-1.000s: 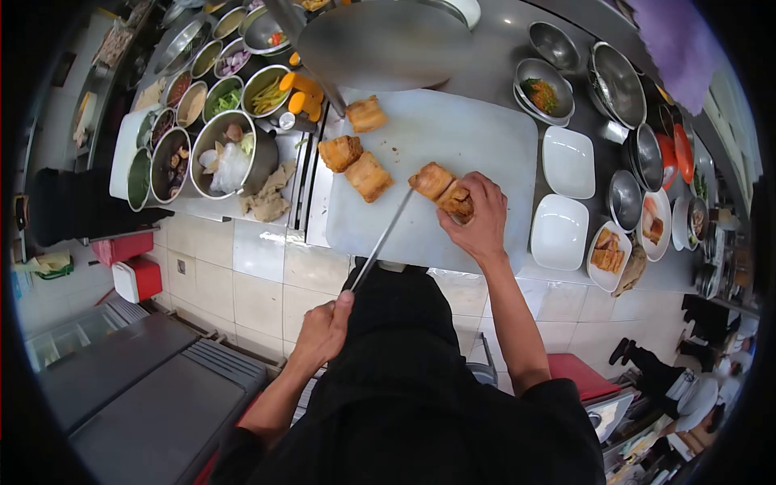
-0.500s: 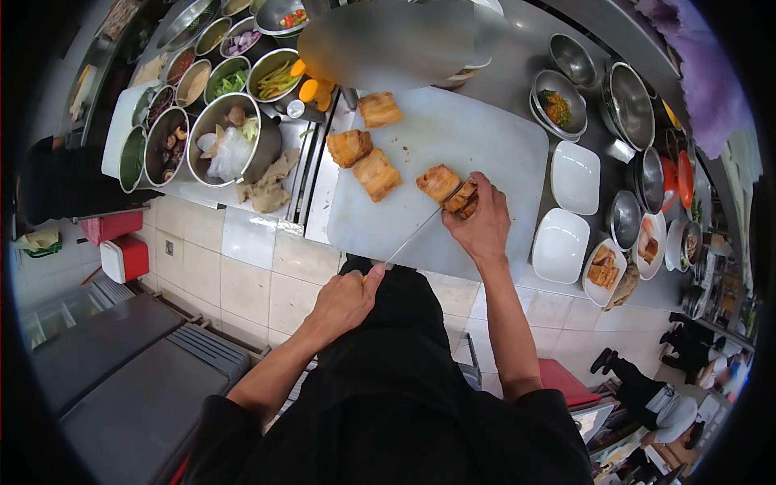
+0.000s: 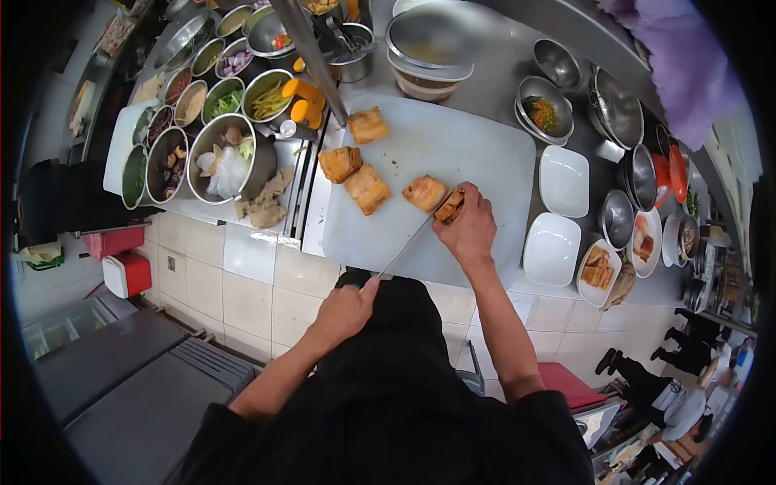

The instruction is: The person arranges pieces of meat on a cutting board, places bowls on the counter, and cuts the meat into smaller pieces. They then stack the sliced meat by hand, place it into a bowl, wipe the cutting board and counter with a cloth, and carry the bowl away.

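On the board [image 3: 503,153], the meat [image 3: 424,194] looks light, soft and greasy, best steadied by its sides, with the right hand's [image 3: 470,229] fingers curled round slices [image 3: 449,208] and the left hand's [image 3: 344,309] wrapped round the knife [image 3: 408,245].

On the left of the worktop [image 3: 503,89], a crumpled cloth [image 3: 267,204] lies just right of a large steel pot [image 3: 266,164]. Farther back, a tub of green pieces [image 3: 220,85] stands beside another tub of yellow-green strips [image 3: 253,87], with orange-topped containers [image 3: 303,111] to its right. At the far middle is a blurred stack [image 3: 428,52], probably of bowls. Two white dishes [image 3: 563,179] stand on the right, one nearer; the floor [image 3: 249,255] is tiled.
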`<state>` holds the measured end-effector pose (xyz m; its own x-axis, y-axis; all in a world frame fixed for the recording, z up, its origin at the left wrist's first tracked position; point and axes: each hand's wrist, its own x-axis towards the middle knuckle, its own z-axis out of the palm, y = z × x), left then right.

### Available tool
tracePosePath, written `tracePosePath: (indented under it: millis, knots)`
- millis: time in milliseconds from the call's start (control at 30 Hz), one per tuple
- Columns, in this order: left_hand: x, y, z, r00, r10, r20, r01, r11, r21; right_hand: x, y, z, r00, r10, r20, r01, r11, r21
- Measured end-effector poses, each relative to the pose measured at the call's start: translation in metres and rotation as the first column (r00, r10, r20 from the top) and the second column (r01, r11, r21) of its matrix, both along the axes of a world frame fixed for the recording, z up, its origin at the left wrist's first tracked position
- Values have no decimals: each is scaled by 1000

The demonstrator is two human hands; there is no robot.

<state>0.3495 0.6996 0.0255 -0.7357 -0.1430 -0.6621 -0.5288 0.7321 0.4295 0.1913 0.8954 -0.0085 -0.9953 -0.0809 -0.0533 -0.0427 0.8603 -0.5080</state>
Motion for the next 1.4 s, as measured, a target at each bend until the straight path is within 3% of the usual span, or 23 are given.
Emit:
tracePosePath:
  millis: [200, 267, 367, 500, 567, 700, 767, 900, 967, 1000, 1233, 1333, 1400]
  knots:
    - [-4, -21, 28, 980, 91, 178, -113, 987, 113, 20, 7, 24, 972, 115, -207, -133, 988, -76]
    - [3, -29, 33, 953, 193, 235, -237, 956, 174, 29, 23, 13, 982, 40, -184, -114, 904, -412]
    - [8, -43, 45, 938, 224, 266, -267, 953, 140, 37, 29, -21, 986, -26, -163, -64, 849, -524]
    - [26, -55, 35, 928, 278, 247, -316, 940, 128, 29, 18, -29, 979, -28, -200, -70, 881, -467]
    - [33, -57, 33, 925, 299, 233, -333, 935, 123, 22, 11, -34, 963, 44, -266, -157, 893, -422]
    - [44, -63, 28, 913, 360, 191, -387, 912, 134, 13, -9, -44, 955, -2, -296, -136, 885, -445]
    - [44, -65, 27, 922, 350, 164, -374, 915, 154, 4, -23, -53, 920, -28, -392, -150, 897, -416]
    - [35, -62, 29, 883, 447, 147, -470, 847, 249, -23, -51, -57, 928, -68, -367, -109, 891, -441]
    - [30, -63, 32, 850, 508, 138, -526, 809, 263, -30, -56, -40, 967, -12, -254, -137, 815, -563]
    - [30, -63, 34, 850, 513, 125, -526, 802, 282, -32, -53, -47, 941, -9, -338, -149, 886, -439]
    - [42, -65, 40, 863, 494, 107, -502, 813, 293, 21, -1, -32, 959, -8, -282, -101, 924, -369]
    - [45, -62, 40, 895, 437, 86, -444, 858, 259, 28, 14, -19, 967, 68, -244, -150, 931, -333]
    - [43, -60, 39, 923, 374, 91, -384, 888, 254, 18, 23, -16, 925, 296, -237, -345, 917, -200]
